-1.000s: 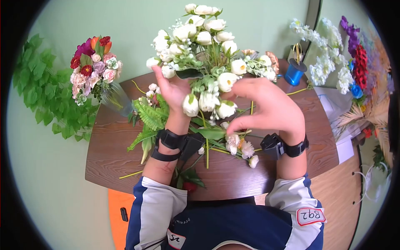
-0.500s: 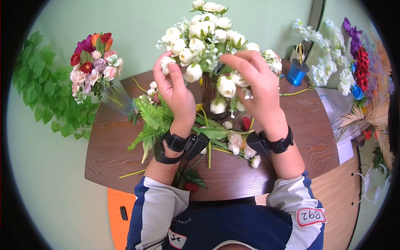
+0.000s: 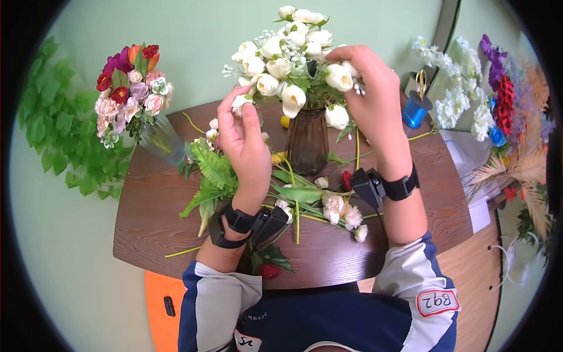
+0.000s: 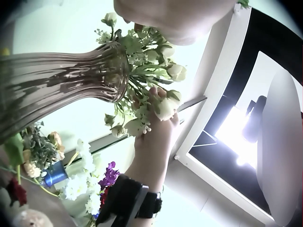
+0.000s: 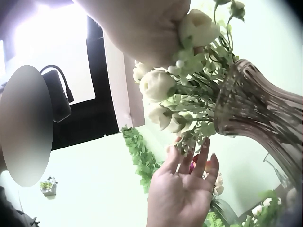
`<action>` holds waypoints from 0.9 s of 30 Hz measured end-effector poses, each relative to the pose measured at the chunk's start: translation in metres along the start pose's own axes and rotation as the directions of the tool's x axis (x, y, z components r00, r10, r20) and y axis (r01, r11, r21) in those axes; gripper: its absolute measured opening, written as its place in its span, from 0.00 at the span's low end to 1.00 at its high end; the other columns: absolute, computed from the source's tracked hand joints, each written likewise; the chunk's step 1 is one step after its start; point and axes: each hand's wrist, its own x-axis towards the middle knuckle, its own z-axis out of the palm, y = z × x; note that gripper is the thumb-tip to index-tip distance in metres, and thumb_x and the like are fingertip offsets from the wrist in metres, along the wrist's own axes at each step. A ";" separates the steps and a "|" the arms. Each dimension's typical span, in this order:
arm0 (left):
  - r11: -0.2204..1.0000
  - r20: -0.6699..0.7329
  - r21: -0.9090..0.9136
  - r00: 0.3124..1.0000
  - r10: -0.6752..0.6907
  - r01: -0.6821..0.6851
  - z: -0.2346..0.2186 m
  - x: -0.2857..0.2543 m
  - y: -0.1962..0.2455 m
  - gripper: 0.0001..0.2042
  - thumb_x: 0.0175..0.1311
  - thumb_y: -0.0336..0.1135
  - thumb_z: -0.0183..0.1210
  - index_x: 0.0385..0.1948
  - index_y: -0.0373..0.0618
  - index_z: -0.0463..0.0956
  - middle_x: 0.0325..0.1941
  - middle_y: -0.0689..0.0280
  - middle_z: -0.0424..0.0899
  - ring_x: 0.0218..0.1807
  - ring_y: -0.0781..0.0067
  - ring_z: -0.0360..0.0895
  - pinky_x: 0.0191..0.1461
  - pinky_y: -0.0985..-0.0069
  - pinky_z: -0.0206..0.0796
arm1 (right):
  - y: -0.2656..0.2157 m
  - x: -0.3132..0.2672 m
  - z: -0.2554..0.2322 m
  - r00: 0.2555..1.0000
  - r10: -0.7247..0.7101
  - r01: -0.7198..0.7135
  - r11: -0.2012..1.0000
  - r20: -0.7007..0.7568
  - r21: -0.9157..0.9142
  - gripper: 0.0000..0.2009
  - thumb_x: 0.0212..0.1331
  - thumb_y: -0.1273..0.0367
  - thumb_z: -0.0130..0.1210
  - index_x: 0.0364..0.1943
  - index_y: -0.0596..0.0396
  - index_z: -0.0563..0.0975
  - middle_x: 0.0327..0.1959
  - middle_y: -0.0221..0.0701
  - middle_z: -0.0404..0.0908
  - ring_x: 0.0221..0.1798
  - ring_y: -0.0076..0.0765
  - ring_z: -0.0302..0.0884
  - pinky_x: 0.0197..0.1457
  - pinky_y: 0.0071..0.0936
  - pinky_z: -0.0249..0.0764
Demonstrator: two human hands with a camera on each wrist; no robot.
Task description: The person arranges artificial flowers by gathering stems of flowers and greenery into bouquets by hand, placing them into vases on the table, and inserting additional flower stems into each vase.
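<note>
White artificial flowers (image 3: 293, 100) with small green leaves fill a ribbed brown glass vase (image 3: 307, 144) on the table. At the bouquet's left side my left hand (image 3: 245, 146) holds a white bloom (image 3: 241, 104) between thumb and fingers; the right wrist view shows this hand (image 5: 182, 194) palm up below the blossoms. My right hand (image 3: 375, 94) reaches in from the right, fingers curved round another white bloom (image 3: 339, 77). From the left wrist view, that bloom (image 4: 164, 109) sits within the fingers. The right thumb is hidden in the head view.
Loose stems, a fern (image 3: 212, 167) and pale pink flowers (image 3: 334, 206) lie before the vase. A mixed bouquet in clear glass (image 3: 161, 141) leans at the left. A blue spool (image 3: 417, 111) stands back right; a red flower (image 3: 270, 270) lies at the front edge.
The vase shows more fully, as the hands have parted from in front of it. My right hand moved up and right along the bouquet; the left stayed at the left-side bloom.
</note>
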 end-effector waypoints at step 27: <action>0.655 0.745 0.668 0.318 -0.587 -0.354 -0.050 0.022 0.006 0.15 0.43 0.19 0.47 0.34 0.38 0.76 0.32 0.56 0.81 0.36 0.60 0.79 0.42 0.70 0.71 | -0.055 -0.019 -0.058 0.944 -0.165 0.178 0.984 0.287 -0.021 0.17 0.31 0.84 0.53 0.33 0.60 0.77 0.34 0.39 0.76 0.36 0.43 0.73 0.40 0.30 0.68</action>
